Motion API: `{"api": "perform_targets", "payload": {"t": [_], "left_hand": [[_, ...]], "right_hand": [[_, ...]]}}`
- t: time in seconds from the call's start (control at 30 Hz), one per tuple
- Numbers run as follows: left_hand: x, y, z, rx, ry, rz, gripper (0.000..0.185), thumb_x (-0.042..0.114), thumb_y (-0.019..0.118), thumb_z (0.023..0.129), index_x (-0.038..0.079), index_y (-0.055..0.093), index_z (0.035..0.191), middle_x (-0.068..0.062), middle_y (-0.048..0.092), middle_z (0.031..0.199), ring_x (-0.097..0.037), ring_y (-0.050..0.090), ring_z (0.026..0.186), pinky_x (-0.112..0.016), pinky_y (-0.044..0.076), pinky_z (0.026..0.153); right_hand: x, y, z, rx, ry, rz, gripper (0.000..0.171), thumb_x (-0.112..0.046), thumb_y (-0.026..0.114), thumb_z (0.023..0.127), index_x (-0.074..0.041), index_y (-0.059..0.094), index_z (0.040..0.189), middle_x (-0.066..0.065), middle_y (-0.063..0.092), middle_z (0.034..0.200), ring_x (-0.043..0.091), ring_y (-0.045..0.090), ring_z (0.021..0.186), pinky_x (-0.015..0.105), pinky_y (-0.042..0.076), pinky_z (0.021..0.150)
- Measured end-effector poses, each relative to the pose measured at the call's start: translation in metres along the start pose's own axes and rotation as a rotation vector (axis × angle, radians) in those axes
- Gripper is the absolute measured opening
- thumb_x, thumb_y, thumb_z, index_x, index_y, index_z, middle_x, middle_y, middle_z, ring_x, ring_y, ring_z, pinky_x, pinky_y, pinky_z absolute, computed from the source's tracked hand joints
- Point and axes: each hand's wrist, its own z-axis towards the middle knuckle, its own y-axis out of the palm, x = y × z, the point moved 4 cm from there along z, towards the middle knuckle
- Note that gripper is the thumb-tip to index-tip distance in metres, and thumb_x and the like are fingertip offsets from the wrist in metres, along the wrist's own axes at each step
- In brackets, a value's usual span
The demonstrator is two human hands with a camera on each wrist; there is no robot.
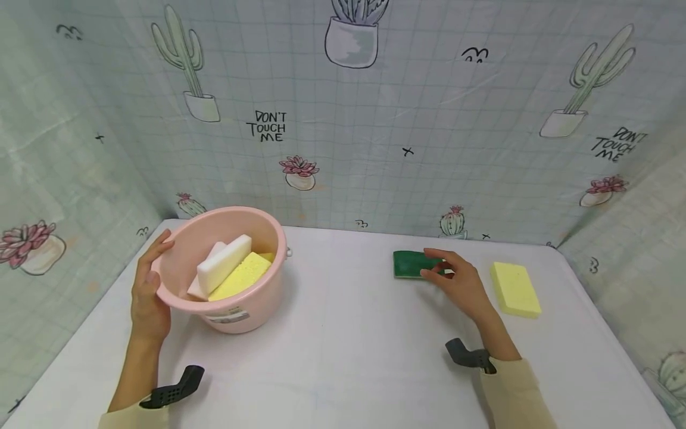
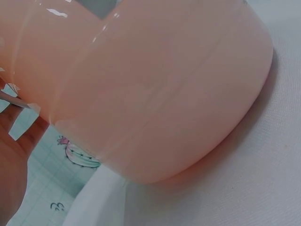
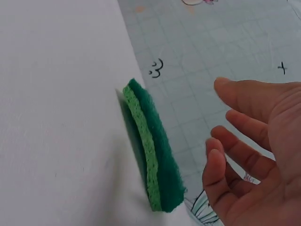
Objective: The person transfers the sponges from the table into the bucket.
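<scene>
At the left, a pink bucket (image 1: 241,316) stands on the white table, holding white and yellow sponges (image 1: 243,277). My left hand (image 1: 150,304) grips the bucket's left rim, its fingers along the edge and thumb nearer to me. The left wrist view shows the bucket's smooth pink side (image 2: 164,94) close up, with fingers near its rim. On the table at the back right lies a green scouring sponge (image 1: 409,264), its lighter green edge showing in the right wrist view. Over its right end hovers my right hand (image 1: 463,289), thumb and fingers spread apart and nothing between them.
A yellow sponge (image 1: 515,289) lies flat to the right of my right hand. Behind the table and at both sides hangs a cactus-print cloth (image 1: 343,119). The white tabletop (image 1: 332,333) stretches between the bucket and the green sponge.
</scene>
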Motion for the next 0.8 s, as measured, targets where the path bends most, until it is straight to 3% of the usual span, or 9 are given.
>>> {"api": "perform_targets", "payload": {"t": [0.2,0.43,0.67,0.8], "left_hand": [[-0.002,-0.001,0.000,0.004,0.003,0.028,0.054,0.033,0.049,0.092,0.002,0.047,0.136,-0.004,0.030,0.152,-0.024,0.027,0.138,-0.018,0.036,0.101],[-0.002,0.000,0.000,0.009,-0.004,0.004,0.055,0.034,0.050,0.091,0.002,0.047,0.136,-0.003,0.030,0.152,-0.024,0.027,0.138,-0.019,0.035,0.101],[-0.002,0.000,0.000,0.011,-0.010,0.013,0.054,0.033,0.051,0.091,0.002,0.047,0.136,-0.004,0.030,0.152,-0.024,0.027,0.138,-0.018,0.036,0.100],[-0.002,-0.001,0.000,0.013,-0.012,0.005,0.054,0.033,0.051,0.091,0.002,0.047,0.136,-0.003,0.030,0.152,-0.024,0.027,0.138,-0.019,0.036,0.101]], "right_hand": [[0.017,-0.003,-0.003,0.030,0.038,-0.004,0.050,-0.030,0.069,0.088,-0.013,0.055,0.134,0.008,0.051,0.132,0.024,0.051,0.100,0.021,0.045,0.077],[0.035,0.001,-0.002,0.070,0.072,-0.035,0.056,-0.026,0.072,0.087,-0.009,0.051,0.136,0.014,0.040,0.142,0.034,0.047,0.112,0.037,0.045,0.084],[0.044,0.004,-0.003,0.057,0.098,0.000,0.063,-0.021,0.074,0.085,-0.007,0.047,0.139,0.016,0.036,0.144,0.033,0.049,0.111,0.016,0.042,0.079],[0.044,0.005,-0.003,0.051,0.105,-0.009,0.065,-0.020,0.075,0.083,-0.007,0.046,0.140,0.017,0.036,0.142,0.031,0.052,0.105,0.019,0.043,0.078]]}}
